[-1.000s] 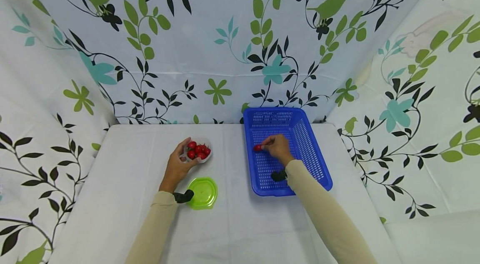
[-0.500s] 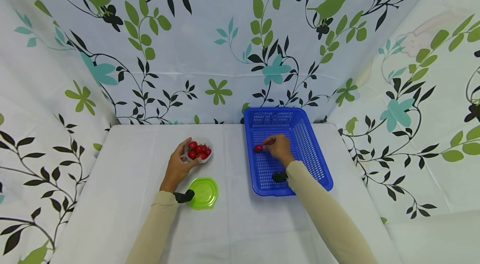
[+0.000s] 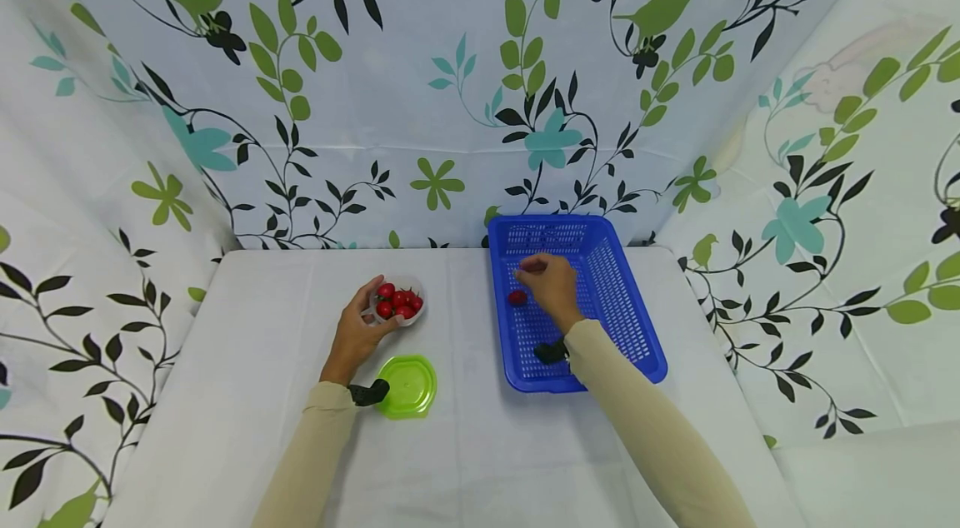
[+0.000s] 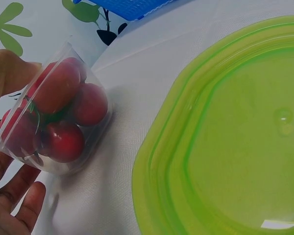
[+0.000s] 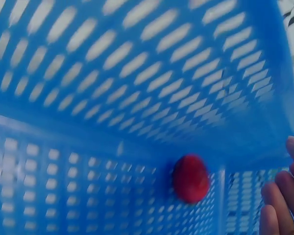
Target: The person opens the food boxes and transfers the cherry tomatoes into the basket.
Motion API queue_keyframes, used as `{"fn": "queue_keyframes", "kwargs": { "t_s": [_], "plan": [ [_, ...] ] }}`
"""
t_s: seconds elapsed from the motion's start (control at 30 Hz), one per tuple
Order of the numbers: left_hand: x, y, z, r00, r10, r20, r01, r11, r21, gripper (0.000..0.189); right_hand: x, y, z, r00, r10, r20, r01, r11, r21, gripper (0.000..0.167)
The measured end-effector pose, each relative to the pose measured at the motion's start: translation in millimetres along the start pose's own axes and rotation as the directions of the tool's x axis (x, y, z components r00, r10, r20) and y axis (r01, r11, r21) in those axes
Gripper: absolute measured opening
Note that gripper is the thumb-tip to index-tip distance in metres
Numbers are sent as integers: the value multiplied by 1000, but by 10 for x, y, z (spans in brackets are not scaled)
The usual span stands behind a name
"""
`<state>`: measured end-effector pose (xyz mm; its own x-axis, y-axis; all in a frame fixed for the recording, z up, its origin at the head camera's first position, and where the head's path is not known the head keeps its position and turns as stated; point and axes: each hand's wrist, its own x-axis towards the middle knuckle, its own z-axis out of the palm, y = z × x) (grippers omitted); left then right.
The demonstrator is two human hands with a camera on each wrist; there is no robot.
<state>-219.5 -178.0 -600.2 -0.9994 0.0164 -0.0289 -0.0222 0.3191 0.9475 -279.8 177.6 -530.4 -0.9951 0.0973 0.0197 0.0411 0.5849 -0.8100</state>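
1. The right hand (image 3: 551,286) is hovering over the blue basket (image 3: 543,221); its fingers are bending loosely and are holding nothing that shows, with the right wrist view showing a gap between them and the fruit below;
2. 1 loose tomato (image 3: 517,297) is lying on the basket's floor, near the left wall in the head view; that wall is probably guarding it from rolling off on that side;
3. The left hand (image 3: 357,336) is gripping the see-through container (image 4: 92,134), thumb on 1 side and fingers round the other; the grip is likely steadying a light, smooth-walled thing that could tip easily;
4. Several red tomatoes (image 4: 64,142) are sitting bunched inside, some showing green stems; they are overlapping too much for a sure count, and the walls are keeping them together;
5. The green lid (image 3: 411,386) is lying on the white table (image 3: 262,328), just beside the left wrist, seemingly parked there to leave the container's top accessible;
6. The basket is standing well apart from the container; a patterned curtain (image 3: 390,95) is hanging behind the table.
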Motion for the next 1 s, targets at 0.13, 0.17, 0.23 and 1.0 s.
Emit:
{"fn": "queue_keyframes", "kwargs": {
  "t_s": [0.13, 0.17, 0.23, 1.0],
  "plan": [
    [-5, 8, -10, 1000, 0, -4, 0, 1000, 3, 89, -40, -168, 55, 999, -51, -17, 52, 997, 49, 30],
    [-6, 8, -13, 1000, -1, -4, 1, 1000, 3, 89, -50, -212, 74, 998, -66, -20, 67, 996, 60, 31],
    [-6, 8, -16, 1000, -1, -4, 1, 1000, 1, 90, -68, -293, 116, 996, -85, -22, 86, 993, 77, 32],
    [-2, -8, -1, 1000, 18, 4, -18, 1000, 0, 88, -313, -844, 690, 971, -212, 106, 207, 977, 56, 33]
  ]
}}
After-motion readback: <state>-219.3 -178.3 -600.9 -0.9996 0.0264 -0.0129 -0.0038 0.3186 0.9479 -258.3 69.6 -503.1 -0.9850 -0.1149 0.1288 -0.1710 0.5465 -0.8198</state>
